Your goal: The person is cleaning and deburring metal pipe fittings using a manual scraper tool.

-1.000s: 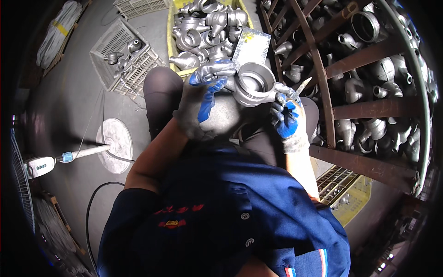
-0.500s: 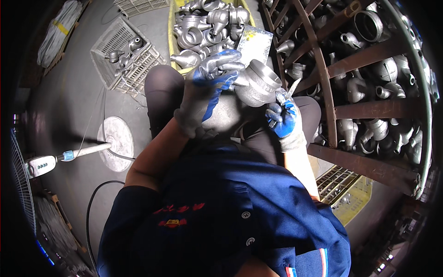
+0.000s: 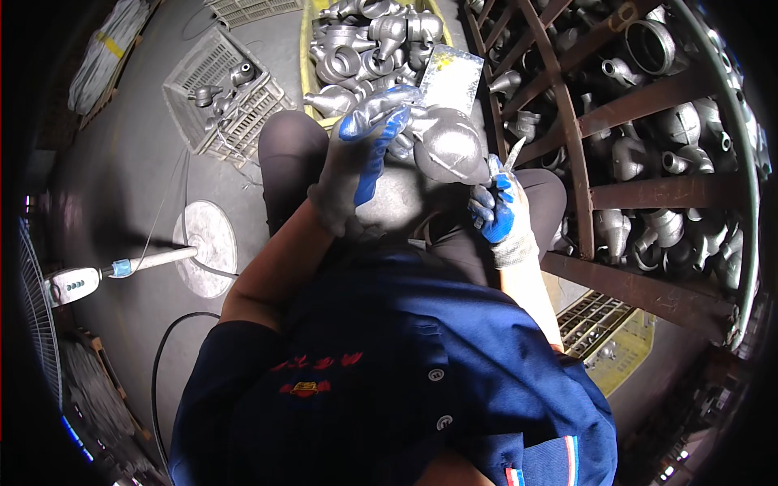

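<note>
A grey cast-metal pipe fitting (image 3: 451,147) with a round, bulging body is held up in front of me over my knees. Its narrower neck is at my left hand (image 3: 374,134), in a blue and grey glove, whose fingers close on it; they partly hide the neck. On the fitting's right side, my right hand (image 3: 496,212), gloved the same way, is closed around a slim tool with a pale, pointed blade (image 3: 515,154). The grip end of this tool is hidden in the fist. The right hand's fingertips are close to the fitting's lower right edge; whether they touch it I cannot tell.
A yellow crate (image 3: 311,57) of similar fittings stands ahead, with a pale metal plate (image 3: 451,79) at its corner. A rusty steel rack (image 3: 574,162) full of fittings rises on the right. To the left are a plastic basket (image 3: 182,97) and a fan's round base (image 3: 212,243).
The fitting has been turned: its open threaded mouth faced up and right before, and now its rounded body shows. The left hand has rotated with it; the right hand has barely moved.
</note>
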`<state>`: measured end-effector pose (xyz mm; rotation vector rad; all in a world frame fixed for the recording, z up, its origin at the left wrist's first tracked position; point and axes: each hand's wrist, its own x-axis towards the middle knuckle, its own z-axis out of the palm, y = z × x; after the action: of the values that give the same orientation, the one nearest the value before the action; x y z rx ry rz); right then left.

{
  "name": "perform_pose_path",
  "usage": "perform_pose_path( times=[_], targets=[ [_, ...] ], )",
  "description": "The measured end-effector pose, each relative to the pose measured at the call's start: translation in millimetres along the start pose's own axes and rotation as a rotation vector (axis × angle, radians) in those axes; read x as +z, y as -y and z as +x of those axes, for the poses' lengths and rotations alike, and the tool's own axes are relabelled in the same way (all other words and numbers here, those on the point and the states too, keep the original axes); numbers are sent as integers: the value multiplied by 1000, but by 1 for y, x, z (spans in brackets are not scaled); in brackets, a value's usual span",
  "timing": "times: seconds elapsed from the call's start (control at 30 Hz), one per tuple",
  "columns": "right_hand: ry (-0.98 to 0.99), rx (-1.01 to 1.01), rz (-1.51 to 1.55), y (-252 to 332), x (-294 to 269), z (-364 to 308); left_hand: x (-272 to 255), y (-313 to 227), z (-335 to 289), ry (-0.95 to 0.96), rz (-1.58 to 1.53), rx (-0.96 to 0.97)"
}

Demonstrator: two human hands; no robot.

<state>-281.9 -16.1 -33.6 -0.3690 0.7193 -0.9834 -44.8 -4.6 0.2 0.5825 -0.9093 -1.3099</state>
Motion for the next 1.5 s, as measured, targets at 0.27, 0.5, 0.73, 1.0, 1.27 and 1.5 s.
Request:
perform_pose_path(
  times=[0.27,0.5,0.73,1.0,1.27,1.5],
  targets=[
    [-75,33,-235,6,24,-9,10,-15,-1,-70,215,-146],
    [-32,-62,-249,4,25,-12,-8,-9,4,-144,92,-278],
    [0,-138,-559,9,44,-17,-35,4,2,-94,61,-353],
    [-164,-150,-797,13,54,-17,-33,6,-1,-160,8,-475],
    [-30,-459,-1063,9,42,-12,-26,7,8,-250,284,-545],
    [-76,-400,-871,10,62,-12,4,23,4,160,599,-98]
  ],
)
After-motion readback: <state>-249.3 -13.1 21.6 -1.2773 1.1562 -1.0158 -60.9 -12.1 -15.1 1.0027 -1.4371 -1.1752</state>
